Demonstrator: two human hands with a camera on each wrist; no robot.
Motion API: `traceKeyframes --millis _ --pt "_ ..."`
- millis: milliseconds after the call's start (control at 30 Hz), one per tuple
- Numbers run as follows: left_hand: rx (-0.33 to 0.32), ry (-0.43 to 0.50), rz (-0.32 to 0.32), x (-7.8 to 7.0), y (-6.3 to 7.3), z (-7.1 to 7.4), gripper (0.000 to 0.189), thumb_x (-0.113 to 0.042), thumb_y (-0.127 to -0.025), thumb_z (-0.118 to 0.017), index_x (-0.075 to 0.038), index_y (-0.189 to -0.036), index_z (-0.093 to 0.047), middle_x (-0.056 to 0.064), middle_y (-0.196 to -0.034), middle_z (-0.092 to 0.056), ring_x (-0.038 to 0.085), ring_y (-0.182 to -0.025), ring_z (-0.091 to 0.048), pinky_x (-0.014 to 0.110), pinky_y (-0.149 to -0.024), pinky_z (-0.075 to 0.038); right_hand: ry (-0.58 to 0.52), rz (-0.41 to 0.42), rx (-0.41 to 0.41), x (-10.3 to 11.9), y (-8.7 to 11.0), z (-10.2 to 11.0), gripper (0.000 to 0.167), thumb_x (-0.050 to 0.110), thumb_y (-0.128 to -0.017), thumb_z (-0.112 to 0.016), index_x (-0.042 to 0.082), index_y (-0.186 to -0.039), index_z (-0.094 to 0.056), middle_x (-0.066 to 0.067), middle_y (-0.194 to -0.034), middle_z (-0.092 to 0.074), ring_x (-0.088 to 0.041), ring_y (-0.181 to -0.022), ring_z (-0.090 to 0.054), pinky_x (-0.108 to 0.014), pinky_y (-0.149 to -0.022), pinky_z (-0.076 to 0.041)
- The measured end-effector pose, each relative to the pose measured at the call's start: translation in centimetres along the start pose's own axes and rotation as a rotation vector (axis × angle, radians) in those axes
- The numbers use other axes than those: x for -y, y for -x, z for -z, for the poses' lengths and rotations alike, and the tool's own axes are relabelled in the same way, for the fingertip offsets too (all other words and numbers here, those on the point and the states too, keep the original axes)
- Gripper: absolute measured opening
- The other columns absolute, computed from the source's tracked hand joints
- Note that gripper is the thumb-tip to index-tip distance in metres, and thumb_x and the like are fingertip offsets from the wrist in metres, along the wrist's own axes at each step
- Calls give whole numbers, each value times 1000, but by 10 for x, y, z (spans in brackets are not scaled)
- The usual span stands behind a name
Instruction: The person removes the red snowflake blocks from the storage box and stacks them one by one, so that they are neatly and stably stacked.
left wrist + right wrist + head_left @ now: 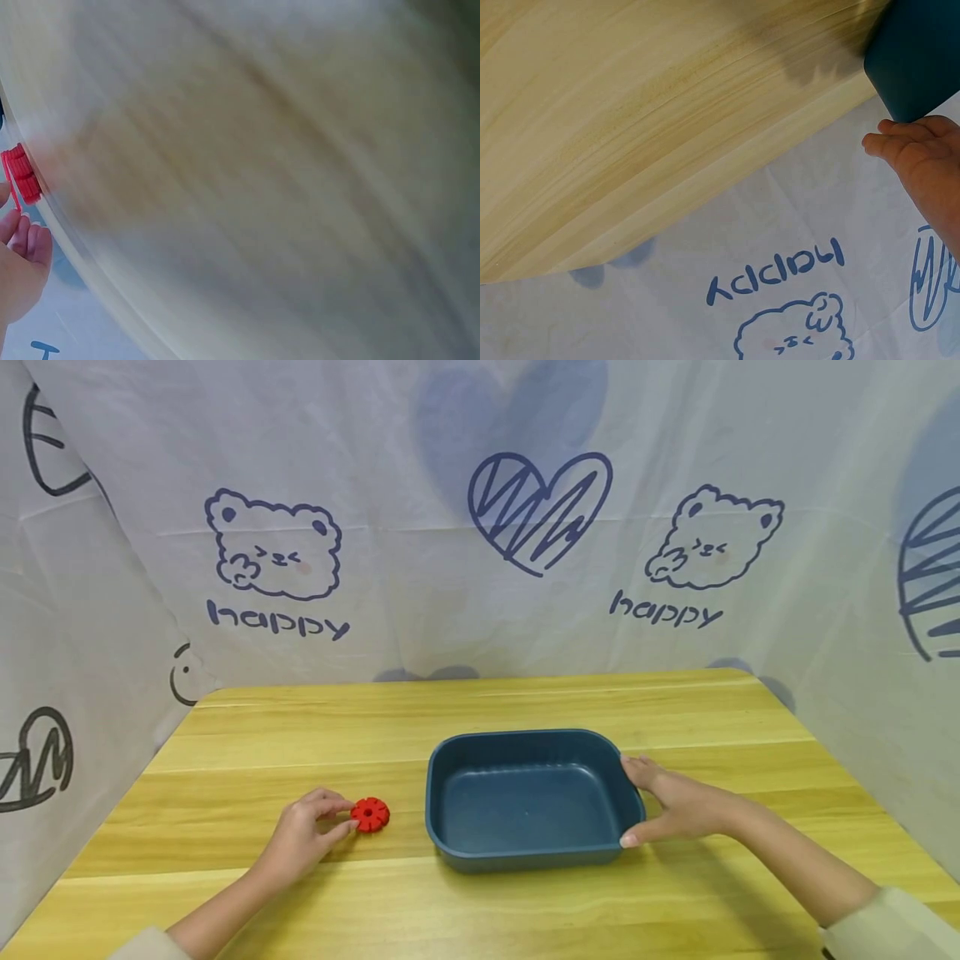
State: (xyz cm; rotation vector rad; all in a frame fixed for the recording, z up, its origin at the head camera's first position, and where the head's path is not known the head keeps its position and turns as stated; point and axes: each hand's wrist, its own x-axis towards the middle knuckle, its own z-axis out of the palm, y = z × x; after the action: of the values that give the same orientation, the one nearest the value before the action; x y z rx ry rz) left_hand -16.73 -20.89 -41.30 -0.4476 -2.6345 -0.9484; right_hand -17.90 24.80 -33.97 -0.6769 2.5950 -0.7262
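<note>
In the head view, a red notched disc lies on the wooden table, left of a dark blue rectangular bin. My left hand pinches the disc's left edge between thumb and fingertips. The left wrist view shows several such red discs stacked, with a thin one tilted at the fingers of the left hand. My right hand rests against the bin's right end, thumb at the near corner and fingers spread toward the far one. In the right wrist view, its fingers touch the bin's outer wall.
The wooden table has rounded far corners. A white cloth printed with bears, hearts and "happy" hangs behind it and along both sides. The bin's inside floor is bare.
</note>
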Motion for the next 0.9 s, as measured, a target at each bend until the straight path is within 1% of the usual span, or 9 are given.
traceKeyframes --millis 267,567,900 --pt "-1 -14 4 1 0 -1 17 1 -73 -74 5 -88 -69 10 -88 -66 23 -77 -64 32 -69 -56 -11 -5 0 -1 0 -1 109 44 -75 -73 -15 -142 -9 -33 -150 -5 -54 -136 1 -67 -106 -10" --pt "0 -15 -30 1 -1 -2 17 2 -72 -74 5 -89 -69 10 -88 -65 24 -78 -64 32 -69 -56 -13 -5 0 -2 -1 -2 110 44 -75 -73 -14 -142 -9 -32 -150 -5 -53 -136 1 -67 -106 -10" --pt "-5 -6 -41 2 -1 -3 18 1 -72 -75 6 -89 -69 10 -88 -65 24 -79 -65 32 -69 -56 -14 -11 2 -2 0 -1 110 45 -75 -73 -13 -143 -9 -31 -150 -5 -53 -136 1 -68 -106 -10"
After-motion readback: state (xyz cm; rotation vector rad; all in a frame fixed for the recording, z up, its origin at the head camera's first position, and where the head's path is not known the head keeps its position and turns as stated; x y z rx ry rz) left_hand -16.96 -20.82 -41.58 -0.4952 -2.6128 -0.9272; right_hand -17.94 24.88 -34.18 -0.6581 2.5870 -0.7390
